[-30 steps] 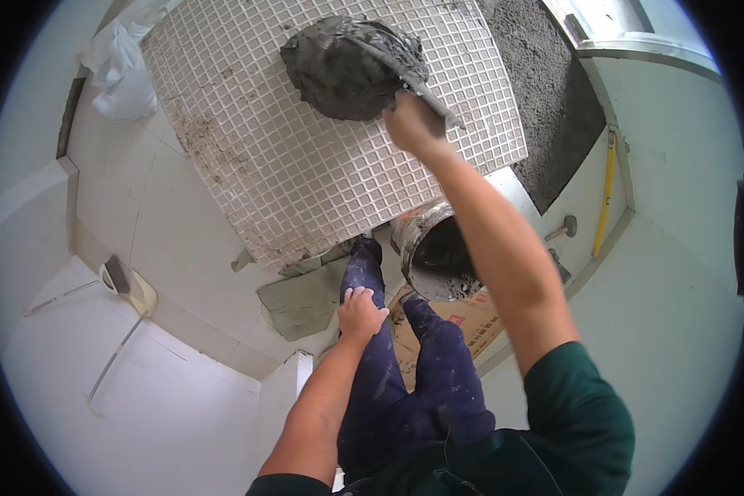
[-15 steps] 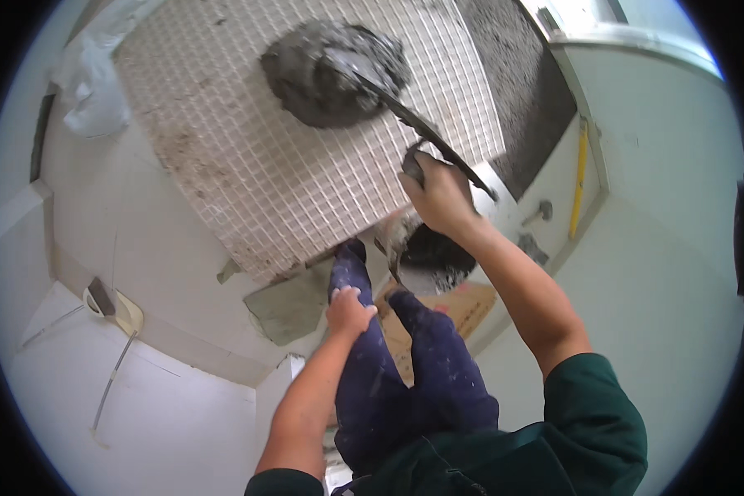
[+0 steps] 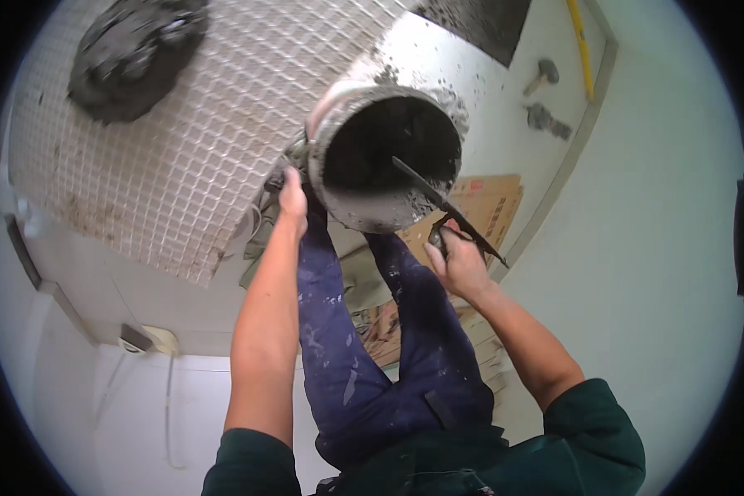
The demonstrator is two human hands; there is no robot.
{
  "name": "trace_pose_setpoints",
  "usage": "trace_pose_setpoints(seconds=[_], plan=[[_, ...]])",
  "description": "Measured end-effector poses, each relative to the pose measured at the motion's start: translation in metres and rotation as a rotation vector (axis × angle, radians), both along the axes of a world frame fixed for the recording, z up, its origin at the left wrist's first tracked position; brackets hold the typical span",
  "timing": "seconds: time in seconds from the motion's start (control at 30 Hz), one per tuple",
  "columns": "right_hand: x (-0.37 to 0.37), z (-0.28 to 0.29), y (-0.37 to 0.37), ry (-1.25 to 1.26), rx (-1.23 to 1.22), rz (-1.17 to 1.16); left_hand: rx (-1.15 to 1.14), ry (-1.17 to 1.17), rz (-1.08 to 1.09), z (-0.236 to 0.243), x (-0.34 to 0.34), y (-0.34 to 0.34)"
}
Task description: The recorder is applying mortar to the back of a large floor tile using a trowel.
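Observation:
My right hand [image 3: 461,260] is closed round the handle of a flat plastering trowel [image 3: 438,198], seen nearly edge-on. The blade's far end is over the mouth of a mortar-smeared bucket [image 3: 355,217]. Dark grey wet mortar shows inside, its depth hard to judge. My left hand [image 3: 293,202] is at the bucket's left side, beside the corner of a large grid-backed tile [image 3: 248,107]. Its fingers look curled, but what they grip is hidden. A mound of grey mortar [image 3: 136,58] sits on the tile, at the upper left.
At the right lie a mallet [image 3: 542,76], a dirty grey tool [image 3: 547,121] and a yellow level [image 3: 581,50] along the wall. Flattened cardboard [image 3: 479,207] lies right of the bucket. A dark mortar bed [image 3: 492,25] covers floor at the top. A shower fitting [image 3: 159,339] is at lower left.
My view has swung right. The trowel has left the tile's mortar side and come to the bucket. My left hand has gone from my thigh to the bucket's side.

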State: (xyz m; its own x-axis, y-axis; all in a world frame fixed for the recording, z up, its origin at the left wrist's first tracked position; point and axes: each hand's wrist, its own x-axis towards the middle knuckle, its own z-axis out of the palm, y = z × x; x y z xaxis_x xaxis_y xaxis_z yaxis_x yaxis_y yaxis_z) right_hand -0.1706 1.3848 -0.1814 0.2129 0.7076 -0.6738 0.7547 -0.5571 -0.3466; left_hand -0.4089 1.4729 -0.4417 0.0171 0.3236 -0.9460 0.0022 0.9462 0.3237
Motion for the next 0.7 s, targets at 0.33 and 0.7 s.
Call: trace_pose_setpoints(seconds=[0.33,0.7], plan=[[0.044,0.087,-0.153,0.052,0.363,-0.318,0.271,0.323,-0.246,0.067,-0.014,-0.073],[0.119,0.112,-0.393,-0.226,0.223,-0.625,0.065,-0.425,0.773,0.225,0.139,-0.093]])
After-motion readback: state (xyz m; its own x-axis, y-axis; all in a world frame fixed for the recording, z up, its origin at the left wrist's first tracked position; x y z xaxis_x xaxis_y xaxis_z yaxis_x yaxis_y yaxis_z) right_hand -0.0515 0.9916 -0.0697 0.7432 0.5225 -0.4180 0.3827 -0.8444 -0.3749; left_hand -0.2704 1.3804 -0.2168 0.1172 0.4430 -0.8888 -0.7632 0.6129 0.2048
